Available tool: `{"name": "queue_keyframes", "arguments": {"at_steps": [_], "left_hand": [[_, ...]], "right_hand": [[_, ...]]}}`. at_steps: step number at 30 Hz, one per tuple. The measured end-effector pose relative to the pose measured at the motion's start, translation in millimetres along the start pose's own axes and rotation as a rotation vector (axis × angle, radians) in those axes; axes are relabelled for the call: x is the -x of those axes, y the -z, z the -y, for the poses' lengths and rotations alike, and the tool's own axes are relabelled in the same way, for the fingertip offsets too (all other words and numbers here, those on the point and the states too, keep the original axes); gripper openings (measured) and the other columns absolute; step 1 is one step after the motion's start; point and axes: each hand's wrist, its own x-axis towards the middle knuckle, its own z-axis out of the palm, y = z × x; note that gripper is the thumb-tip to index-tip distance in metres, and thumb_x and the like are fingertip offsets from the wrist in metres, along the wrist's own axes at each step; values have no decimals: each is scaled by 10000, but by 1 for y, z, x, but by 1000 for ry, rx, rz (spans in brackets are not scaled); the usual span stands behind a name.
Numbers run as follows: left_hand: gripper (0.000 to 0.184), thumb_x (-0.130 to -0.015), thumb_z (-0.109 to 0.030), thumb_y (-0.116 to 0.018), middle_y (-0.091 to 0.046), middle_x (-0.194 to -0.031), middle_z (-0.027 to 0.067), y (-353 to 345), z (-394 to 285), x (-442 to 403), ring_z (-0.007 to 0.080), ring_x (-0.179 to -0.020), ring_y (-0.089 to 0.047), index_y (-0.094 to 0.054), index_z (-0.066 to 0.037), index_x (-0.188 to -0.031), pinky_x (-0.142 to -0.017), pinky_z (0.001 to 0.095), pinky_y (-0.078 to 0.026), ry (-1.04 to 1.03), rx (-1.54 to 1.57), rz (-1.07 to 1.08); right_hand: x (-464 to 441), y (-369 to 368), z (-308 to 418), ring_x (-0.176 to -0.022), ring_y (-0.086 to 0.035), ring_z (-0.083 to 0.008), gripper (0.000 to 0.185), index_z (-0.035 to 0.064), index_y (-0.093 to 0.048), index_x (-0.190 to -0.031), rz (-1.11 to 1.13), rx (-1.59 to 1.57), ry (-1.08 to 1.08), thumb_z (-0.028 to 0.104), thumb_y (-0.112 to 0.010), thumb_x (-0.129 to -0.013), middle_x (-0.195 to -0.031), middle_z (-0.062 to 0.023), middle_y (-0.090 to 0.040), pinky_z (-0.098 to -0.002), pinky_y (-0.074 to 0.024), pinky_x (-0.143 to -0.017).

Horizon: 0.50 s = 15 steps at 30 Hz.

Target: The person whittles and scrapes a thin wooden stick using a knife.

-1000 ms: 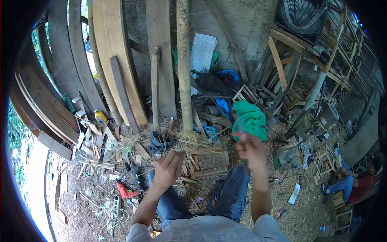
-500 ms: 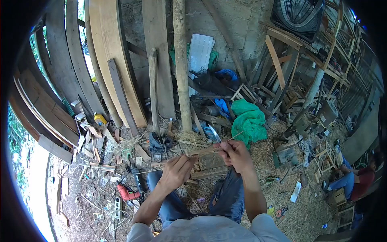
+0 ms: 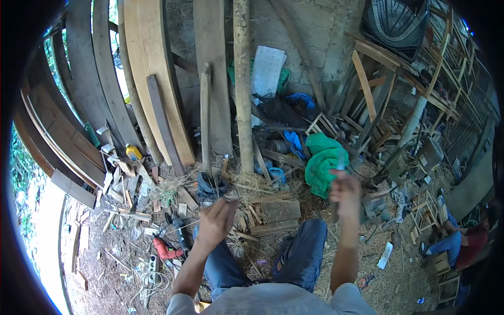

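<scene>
My left hand (image 3: 216,222) is closed above my left knee, its fingers pinching a thin strip of wood (image 3: 181,226) that reaches out to the lower left. Out to the right, my right hand (image 3: 346,198) is smeared by motion but wrapped round a knife. The knife's blade (image 3: 341,160) points up and away from me, blurred, in front of a green plastic sheet (image 3: 321,167). A wide gap lies between the two hands. The knife's handle is hidden in my fist.
Between my knees and the wooden post (image 3: 242,94) lie a wood block (image 3: 280,211) and scraps. A red power drill (image 3: 167,249) and a power strip (image 3: 153,269) with cord lie left. Boards (image 3: 149,63) lean at the back. Another person (image 3: 462,239) sits far right.
My right hand has swung right with the knife, away from the strip and my left hand. The left hand keeps its hold and has shifted slightly left. The view has turned a little.
</scene>
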Motion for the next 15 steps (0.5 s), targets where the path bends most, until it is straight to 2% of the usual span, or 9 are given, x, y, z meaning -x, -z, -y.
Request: {"name": "queue_keyframes", "arguments": {"at_steps": [1,4,5,7,8,10,14,15], "left_hand": [[139,-747,63,-672,-571,-730,80,-7,-6,-3,237,-556,-573,-647,-15,-859,-485,328,-460,0,15,3],[161,-711,54,-694,-570,-749,71,-21,-16,-16,212,-632,-588,-639,27,-859,-529,316,-480,-178,78,39],[161,-711,54,-694,-570,-749,71,-22,-17,-17,212,-632,-588,-639,27,-859,-529,316,-480,-183,81,42],[324,-697,15,-667,-520,-770,62,-24,-18,-15,206,-665,-584,-628,9,-1019,-550,322,-481,-269,51,56],[324,-697,15,-667,-520,-770,62,-23,-17,-13,206,-665,-584,-628,9,-1019,-550,322,-481,-273,49,61],[388,-669,10,-670,-514,-787,58,-21,-14,-9,192,-677,-584,-619,23,-1054,-553,318,-485,-320,61,55],[399,-655,14,-669,-512,-785,60,-13,-13,-8,193,-687,-586,-613,36,-1049,-560,313,-491,-342,49,91],[314,-668,39,-686,-534,-770,57,-10,-14,-9,186,-650,-576,-624,31,-976,-524,306,-479,-335,54,67]], "right_hand": [[12,-18,-6,-471,-346,-18,363,-11,-580,-1167,102,8,-8,288,-534,-966,-618,58,-454,-171,-283,-406],[36,-63,-25,-474,-334,-25,347,-11,-573,-1187,412,-24,-108,265,-502,-989,-643,30,-473,-178,-289,-426],[39,-73,-26,-474,-334,-25,347,-11,-573,-1187,406,-27,-107,265,-502,-989,-643,30,-473,-178,-289,-426],[43,-86,-25,-481,-333,-26,315,-23,-570,-1178,507,-80,-166,220,-473,-1001,-652,17,-475,-188,-276,-430],[40,-85,-27,-454,-295,-30,320,-32,-579,-1142,500,-98,-195,231,-453,-1011,-612,26,-451,-205,-236,-414],[38,-79,-20,-467,-303,-29,312,-44,-579,-1132,510,-71,-179,215,-456,-1009,-629,23,-458,-202,-243,-420],[32,-66,-19,-468,-303,-27,307,-63,-591,-1099,487,-69,-204,203,-473,-1002,-629,31,-446,-204,-238,-420],[31,-65,-17,-464,-303,-27,308,-62,-594,-1095,494,-67,-211,206,-479,-999,-623,33,-441,-205,-236,-419]]}}
